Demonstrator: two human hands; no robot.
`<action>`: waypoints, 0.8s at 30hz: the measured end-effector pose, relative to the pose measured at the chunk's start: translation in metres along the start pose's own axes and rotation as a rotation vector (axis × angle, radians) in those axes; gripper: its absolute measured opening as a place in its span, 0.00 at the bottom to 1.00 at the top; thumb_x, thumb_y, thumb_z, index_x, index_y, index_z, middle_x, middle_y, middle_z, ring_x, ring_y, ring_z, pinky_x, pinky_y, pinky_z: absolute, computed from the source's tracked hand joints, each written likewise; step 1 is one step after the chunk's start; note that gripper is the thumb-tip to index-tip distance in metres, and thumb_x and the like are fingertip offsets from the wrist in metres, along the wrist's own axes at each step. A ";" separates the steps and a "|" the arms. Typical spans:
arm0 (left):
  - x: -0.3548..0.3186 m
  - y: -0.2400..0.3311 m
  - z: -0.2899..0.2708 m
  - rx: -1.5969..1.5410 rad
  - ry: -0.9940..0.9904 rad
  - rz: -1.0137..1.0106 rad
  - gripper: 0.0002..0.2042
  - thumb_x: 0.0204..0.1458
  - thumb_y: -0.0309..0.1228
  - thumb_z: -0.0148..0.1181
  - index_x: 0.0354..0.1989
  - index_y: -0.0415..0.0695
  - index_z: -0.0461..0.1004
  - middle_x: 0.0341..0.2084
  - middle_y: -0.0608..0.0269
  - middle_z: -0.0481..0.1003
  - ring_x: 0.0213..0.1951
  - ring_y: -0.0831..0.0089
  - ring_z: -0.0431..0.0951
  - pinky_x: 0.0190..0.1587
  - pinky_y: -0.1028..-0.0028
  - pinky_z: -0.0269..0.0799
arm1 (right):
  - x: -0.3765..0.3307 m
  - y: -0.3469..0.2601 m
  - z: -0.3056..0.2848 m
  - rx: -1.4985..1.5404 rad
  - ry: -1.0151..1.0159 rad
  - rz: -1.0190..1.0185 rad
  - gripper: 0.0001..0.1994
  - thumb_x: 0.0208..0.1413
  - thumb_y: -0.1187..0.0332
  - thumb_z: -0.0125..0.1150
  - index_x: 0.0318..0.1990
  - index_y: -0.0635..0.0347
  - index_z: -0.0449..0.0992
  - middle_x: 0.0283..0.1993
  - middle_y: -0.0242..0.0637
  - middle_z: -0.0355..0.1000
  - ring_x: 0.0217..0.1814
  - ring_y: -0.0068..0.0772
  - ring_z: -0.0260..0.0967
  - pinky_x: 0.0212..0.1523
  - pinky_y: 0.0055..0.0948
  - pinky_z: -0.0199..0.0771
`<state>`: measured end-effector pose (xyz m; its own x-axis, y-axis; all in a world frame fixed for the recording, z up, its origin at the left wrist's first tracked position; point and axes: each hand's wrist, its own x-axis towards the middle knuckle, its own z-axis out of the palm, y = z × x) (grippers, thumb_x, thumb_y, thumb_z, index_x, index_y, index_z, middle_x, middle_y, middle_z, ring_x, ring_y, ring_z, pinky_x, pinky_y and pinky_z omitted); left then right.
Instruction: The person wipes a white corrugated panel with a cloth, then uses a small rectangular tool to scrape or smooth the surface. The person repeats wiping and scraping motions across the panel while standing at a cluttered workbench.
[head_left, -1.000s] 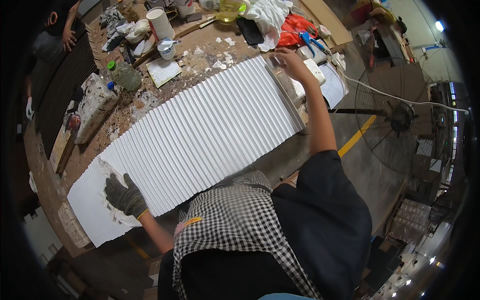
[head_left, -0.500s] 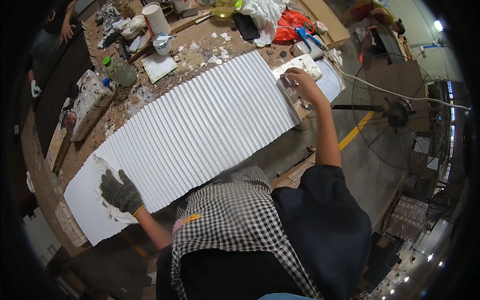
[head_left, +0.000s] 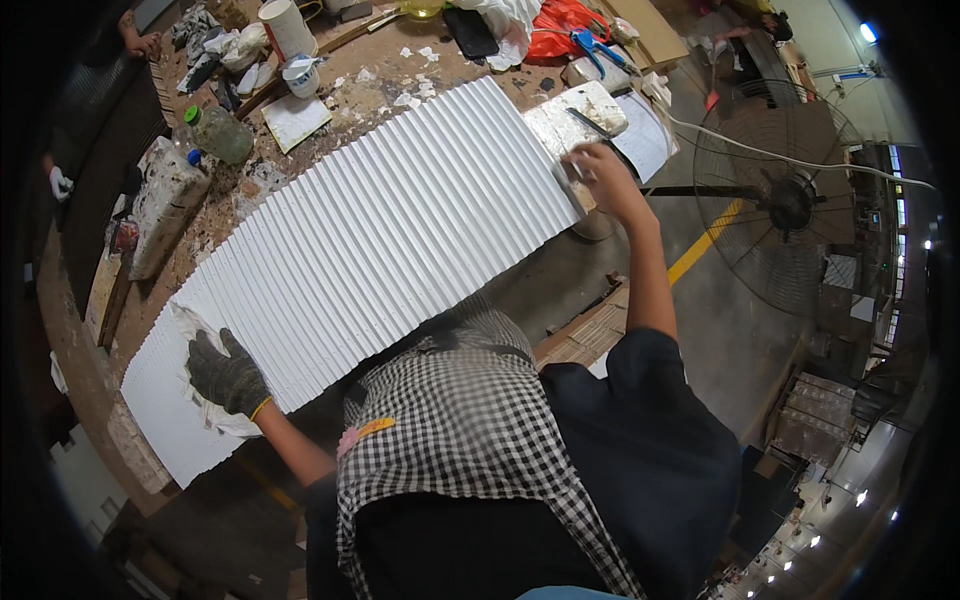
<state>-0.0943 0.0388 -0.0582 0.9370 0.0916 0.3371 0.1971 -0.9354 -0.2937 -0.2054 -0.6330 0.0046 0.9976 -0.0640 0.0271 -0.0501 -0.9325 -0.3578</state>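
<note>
A long white ribbed panel of narrow slats lies slantwise over the workbench, its near edge close to my apron. My left hand, in a dark knit glove with a yellow cuff, rests spread on a crumpled white cloth at the panel's left end. My bare right hand is at the right end, its fingers curled and pinched together beside a small wooden block. A thin dark strip runs right behind that hand; whether the fingers grip it cannot be made out.
Behind the panel stand a green-capped jar, a white tub and a paint-spattered block. Blue-handled pliers lie near a red plastic bag. A large fan stands at right, its cable crossing above. Another person's gloved hand is far left.
The grey flat strip along the panel's right end is gone from there, and a thin dark strip now shows behind my right hand. My left hand stays on the cloth. The view has shifted slightly.
</note>
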 end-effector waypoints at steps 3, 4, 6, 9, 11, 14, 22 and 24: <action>0.004 0.002 -0.002 -0.029 -0.019 -0.003 0.25 0.62 0.54 0.53 0.61 0.51 0.75 0.61 0.55 0.73 0.62 0.51 0.70 0.65 0.52 0.63 | -0.034 -0.008 -0.017 0.097 -0.082 0.151 0.24 0.47 0.86 0.62 0.53 0.56 0.81 0.56 0.44 0.73 0.59 0.48 0.71 0.58 0.37 0.74; 0.005 0.003 -0.002 -0.025 -0.015 -0.003 0.25 0.62 0.54 0.53 0.61 0.51 0.75 0.61 0.55 0.73 0.62 0.52 0.70 0.65 0.52 0.63 | -0.033 -0.006 -0.015 0.110 -0.036 0.125 0.24 0.48 0.86 0.62 0.54 0.56 0.81 0.56 0.43 0.73 0.59 0.46 0.71 0.57 0.36 0.75; 0.004 0.004 -0.002 -0.016 -0.007 0.000 0.25 0.62 0.54 0.53 0.61 0.51 0.74 0.61 0.54 0.73 0.62 0.52 0.70 0.65 0.52 0.63 | -0.015 0.001 -0.004 0.135 0.053 0.073 0.25 0.49 0.88 0.61 0.55 0.55 0.80 0.56 0.41 0.72 0.57 0.43 0.71 0.54 0.34 0.76; 0.007 0.001 0.002 -0.066 0.007 0.005 0.25 0.62 0.54 0.54 0.60 0.50 0.75 0.61 0.53 0.74 0.61 0.52 0.71 0.64 0.53 0.64 | 0.007 -0.007 0.007 0.120 0.131 -0.005 0.28 0.49 0.90 0.58 0.57 0.53 0.79 0.58 0.40 0.71 0.59 0.42 0.71 0.52 0.31 0.78; 0.008 0.002 0.001 -0.063 -0.011 0.012 0.25 0.62 0.54 0.54 0.60 0.50 0.75 0.60 0.52 0.74 0.61 0.52 0.72 0.64 0.54 0.65 | -0.003 -0.007 0.005 0.077 0.120 0.008 0.28 0.48 0.91 0.58 0.56 0.54 0.80 0.58 0.40 0.71 0.60 0.42 0.70 0.52 0.32 0.78; 0.008 0.000 0.000 -0.073 0.001 0.015 0.25 0.62 0.53 0.54 0.59 0.49 0.76 0.59 0.51 0.75 0.60 0.52 0.73 0.63 0.54 0.66 | -0.043 -0.005 -0.002 0.072 0.055 0.054 0.26 0.46 0.89 0.60 0.54 0.55 0.81 0.57 0.41 0.72 0.59 0.45 0.71 0.55 0.34 0.76; 0.009 0.000 0.001 -0.035 -0.033 0.016 0.27 0.63 0.54 0.51 0.60 0.46 0.76 0.61 0.51 0.74 0.61 0.52 0.72 0.64 0.54 0.66 | -0.075 -0.022 -0.016 0.158 0.139 0.148 0.26 0.47 0.88 0.60 0.55 0.55 0.80 0.57 0.42 0.72 0.59 0.45 0.71 0.54 0.35 0.78; 0.010 -0.001 0.004 -0.041 -0.041 0.020 0.28 0.63 0.55 0.51 0.60 0.46 0.75 0.62 0.51 0.73 0.62 0.52 0.72 0.64 0.54 0.66 | -0.063 -0.026 -0.012 0.132 0.161 0.099 0.25 0.47 0.87 0.61 0.54 0.57 0.80 0.56 0.42 0.72 0.58 0.47 0.71 0.55 0.36 0.76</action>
<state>-0.0843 0.0417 -0.0580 0.9519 0.0864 0.2940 0.1675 -0.9501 -0.2631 -0.2672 -0.6094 0.0235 0.9670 -0.2190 0.1306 -0.1303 -0.8647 -0.4851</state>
